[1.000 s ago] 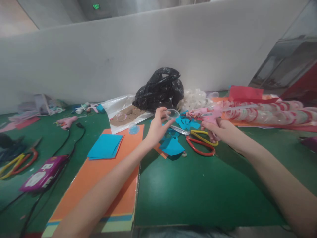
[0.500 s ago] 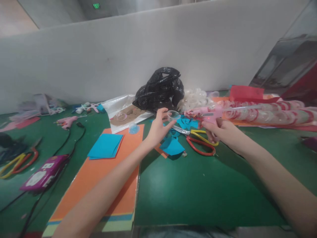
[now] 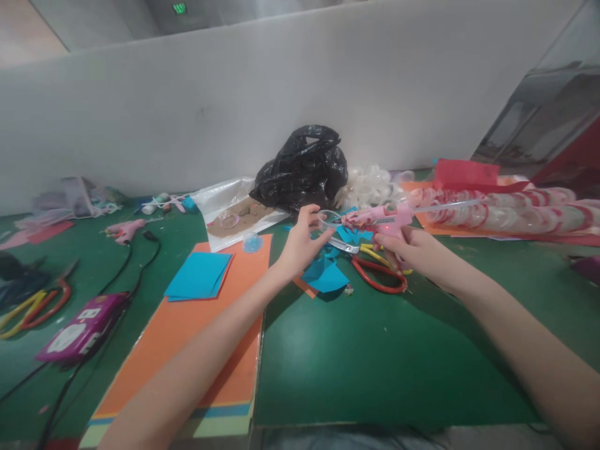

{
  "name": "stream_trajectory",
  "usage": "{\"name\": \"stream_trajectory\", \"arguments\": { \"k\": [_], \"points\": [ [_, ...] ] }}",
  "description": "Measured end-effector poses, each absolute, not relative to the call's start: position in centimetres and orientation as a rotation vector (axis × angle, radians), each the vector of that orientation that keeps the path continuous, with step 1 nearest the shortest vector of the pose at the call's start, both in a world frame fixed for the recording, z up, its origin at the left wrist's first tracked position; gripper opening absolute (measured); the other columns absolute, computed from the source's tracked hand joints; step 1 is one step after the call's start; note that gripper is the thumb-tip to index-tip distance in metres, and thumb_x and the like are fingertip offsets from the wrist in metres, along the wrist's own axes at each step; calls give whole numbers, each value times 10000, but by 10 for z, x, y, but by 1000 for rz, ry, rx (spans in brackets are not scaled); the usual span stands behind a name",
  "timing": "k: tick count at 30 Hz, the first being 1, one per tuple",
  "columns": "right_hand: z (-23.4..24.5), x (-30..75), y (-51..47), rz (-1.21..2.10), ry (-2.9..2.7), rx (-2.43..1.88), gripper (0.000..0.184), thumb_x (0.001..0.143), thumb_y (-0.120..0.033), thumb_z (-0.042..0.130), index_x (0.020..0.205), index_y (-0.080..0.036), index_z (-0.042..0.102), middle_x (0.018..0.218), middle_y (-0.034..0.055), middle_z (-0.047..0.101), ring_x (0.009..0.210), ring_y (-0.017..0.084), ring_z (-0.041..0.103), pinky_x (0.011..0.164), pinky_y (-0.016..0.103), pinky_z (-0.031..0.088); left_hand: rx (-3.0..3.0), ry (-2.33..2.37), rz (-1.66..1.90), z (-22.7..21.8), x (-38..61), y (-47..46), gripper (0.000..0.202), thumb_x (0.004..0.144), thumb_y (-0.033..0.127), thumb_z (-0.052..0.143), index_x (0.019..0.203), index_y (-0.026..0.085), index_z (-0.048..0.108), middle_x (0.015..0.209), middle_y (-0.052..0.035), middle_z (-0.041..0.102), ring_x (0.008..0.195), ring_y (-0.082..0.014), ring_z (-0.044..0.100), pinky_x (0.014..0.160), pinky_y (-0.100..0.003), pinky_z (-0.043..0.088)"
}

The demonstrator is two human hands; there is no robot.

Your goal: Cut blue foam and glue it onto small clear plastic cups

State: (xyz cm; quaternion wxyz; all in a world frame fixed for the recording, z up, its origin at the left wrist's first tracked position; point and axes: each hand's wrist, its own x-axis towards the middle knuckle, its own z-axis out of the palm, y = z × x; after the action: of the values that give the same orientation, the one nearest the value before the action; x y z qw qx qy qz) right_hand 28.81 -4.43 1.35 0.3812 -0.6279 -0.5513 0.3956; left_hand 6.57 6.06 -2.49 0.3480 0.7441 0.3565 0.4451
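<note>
Between the fingertips and thumb of my left hand (image 3: 304,240) is a small clear plastic cup (image 3: 329,218), its round rim facing me. My right hand (image 3: 405,247) is wrapped round the handle of a pink hot glue gun (image 3: 391,220), with a long clear glue stick (image 3: 452,204) poking out of its back. The gun's nozzle points left and reaches the cup's rim; whether it touches cannot be made out. Below the hands lie scissors (image 3: 380,284) with red and yellow handles, among blue paper scraps (image 3: 325,275).
Stacked blue paper squares (image 3: 199,275) and a blue dome (image 3: 252,242) lie on orange sheets (image 3: 187,356) at left. Behind are a black plastic bag (image 3: 304,165) and a sand-covered white sheet (image 3: 215,234). Rows of clear cups (image 3: 510,215) lie right. A purple box (image 3: 87,328) with cables stands left.
My right hand has moved the glue gun left, bringing its nozzle to the cup. My left hand stays nearly still, with the cup in its fingers.
</note>
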Motion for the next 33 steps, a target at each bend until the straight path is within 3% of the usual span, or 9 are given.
{"name": "stream_trajectory", "arguments": {
  "k": [12, 33],
  "points": [
    [10, 290, -44, 1001, -1428, -1615, 417, 848, -626, 654, 728, -241, 548, 488, -45, 562, 456, 141, 541, 502, 292, 427, 1928, 926, 1128, -24, 66, 59, 497, 869, 272, 716, 1267, 232, 422, 1253, -103, 678, 1107, -212, 682, 1006, -442, 561],
    [8, 291, -44, 985, -1427, -1640, 394, 861, -616, 653, 777, -242, 561, 482, -58, 571, 439, 141, 553, 482, 285, 425, 1934, 922, 1131, -24, 66, 60, 484, 868, 259, 717, 1258, 241, 432, 1251, -98, 678, 1103, -211, 685, 1017, -452, 554]
  ]
}}
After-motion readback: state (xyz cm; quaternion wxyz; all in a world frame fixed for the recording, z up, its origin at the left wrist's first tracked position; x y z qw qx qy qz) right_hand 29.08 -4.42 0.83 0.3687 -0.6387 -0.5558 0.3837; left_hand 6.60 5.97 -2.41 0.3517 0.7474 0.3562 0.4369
